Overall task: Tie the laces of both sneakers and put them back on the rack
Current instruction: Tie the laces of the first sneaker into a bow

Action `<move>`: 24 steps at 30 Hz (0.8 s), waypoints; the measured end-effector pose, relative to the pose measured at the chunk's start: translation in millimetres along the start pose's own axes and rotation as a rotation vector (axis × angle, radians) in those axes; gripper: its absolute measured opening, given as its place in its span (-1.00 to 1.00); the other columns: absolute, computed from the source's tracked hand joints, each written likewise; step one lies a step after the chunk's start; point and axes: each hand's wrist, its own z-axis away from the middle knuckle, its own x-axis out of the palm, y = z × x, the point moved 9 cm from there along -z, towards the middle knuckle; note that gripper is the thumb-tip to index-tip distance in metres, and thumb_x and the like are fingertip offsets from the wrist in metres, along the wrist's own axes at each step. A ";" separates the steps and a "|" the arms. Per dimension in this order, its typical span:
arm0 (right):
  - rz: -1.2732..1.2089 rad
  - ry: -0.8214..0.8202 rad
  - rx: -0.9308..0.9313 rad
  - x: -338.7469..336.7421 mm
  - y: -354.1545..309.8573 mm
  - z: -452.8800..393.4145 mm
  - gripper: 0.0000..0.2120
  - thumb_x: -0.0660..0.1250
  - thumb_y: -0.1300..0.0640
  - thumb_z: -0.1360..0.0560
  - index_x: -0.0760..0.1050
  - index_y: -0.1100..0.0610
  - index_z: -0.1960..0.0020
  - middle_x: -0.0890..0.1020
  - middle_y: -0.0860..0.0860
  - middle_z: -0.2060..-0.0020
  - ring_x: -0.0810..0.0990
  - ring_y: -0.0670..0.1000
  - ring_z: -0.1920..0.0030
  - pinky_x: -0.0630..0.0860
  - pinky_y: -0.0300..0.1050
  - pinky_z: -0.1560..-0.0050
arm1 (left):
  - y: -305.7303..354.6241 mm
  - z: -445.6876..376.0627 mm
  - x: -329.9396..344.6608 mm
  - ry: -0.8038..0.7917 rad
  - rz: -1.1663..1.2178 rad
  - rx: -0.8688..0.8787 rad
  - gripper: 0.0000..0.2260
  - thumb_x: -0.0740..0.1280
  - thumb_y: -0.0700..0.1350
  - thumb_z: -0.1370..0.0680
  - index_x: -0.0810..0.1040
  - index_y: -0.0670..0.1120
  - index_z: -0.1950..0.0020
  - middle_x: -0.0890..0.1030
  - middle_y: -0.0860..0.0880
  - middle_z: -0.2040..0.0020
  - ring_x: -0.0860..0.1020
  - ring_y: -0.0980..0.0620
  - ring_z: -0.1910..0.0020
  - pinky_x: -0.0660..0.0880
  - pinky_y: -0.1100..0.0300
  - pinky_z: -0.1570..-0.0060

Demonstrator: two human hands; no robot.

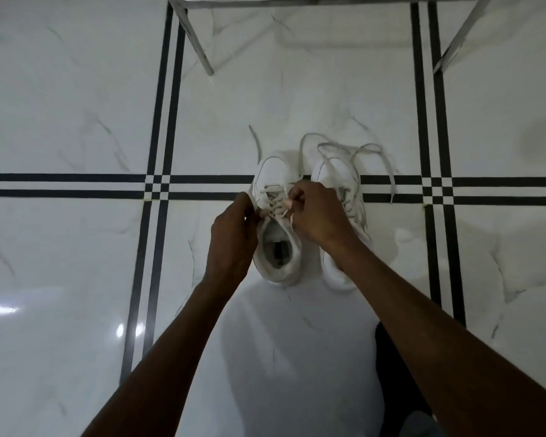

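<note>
Two white sneakers stand side by side on the floor, toes pointing away from me. The left sneaker point(276, 184) has its opening facing up. My left hand point(234, 234) pinches a lace at that shoe's left side. My right hand point(316, 212) is closed on the other lace just over the tongue. The right sneaker point(336, 171) lies partly under my right wrist, and its loose laces point(372, 152) trail out past the toe onto the floor. One loose lace end point(256, 143) of the left sneaker curls on the floor beyond its toe.
The metal rack's legs point(196, 42) and frame stand at the top of the view, a second leg point(454, 42) to the right. The floor is glossy white marble tile point(60, 105) with black double stripes. A dark trouser edge point(391, 373) shows by my right forearm.
</note>
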 end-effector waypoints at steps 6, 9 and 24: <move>0.084 0.149 -0.190 -3.8 -31.5 0.6 -0.96 0.27 0.23 -0.61 0.47 0.19 -0.04 0.69 0.14 0.13 0.65 0.09 0.16 0.31 -0.20 0.32 | 6.8 -20.6 -6.4 0.076 -0.112 0.070 -0.88 0.29 -0.24 -0.62 0.36 -0.12 0.04 0.63 -0.11 0.22 0.58 -0.12 0.30 0.51 -0.07 0.34; 0.102 0.142 -0.215 -1.2 -39.1 0.7 -0.93 0.26 0.28 -0.59 0.45 0.21 -0.07 0.68 0.16 0.09 0.68 0.14 0.09 0.36 -0.12 0.25 | 7.9 -23.9 -7.8 0.111 -0.125 0.098 -0.79 0.27 -0.29 -0.61 0.27 -0.06 0.06 0.64 -0.17 0.21 0.61 -0.18 0.29 0.55 -0.13 0.32; 0.024 0.042 -0.055 -2.4 -31.0 -3.5 -0.83 0.25 0.10 -0.62 0.48 0.21 -0.05 0.65 0.19 0.03 0.64 0.20 0.05 0.62 0.11 0.03 | 5.8 -16.5 -16.4 0.093 -0.035 0.039 -0.85 0.26 -0.29 -0.61 0.32 -0.12 0.05 0.66 -0.04 0.13 0.56 -0.06 0.25 0.40 0.04 0.34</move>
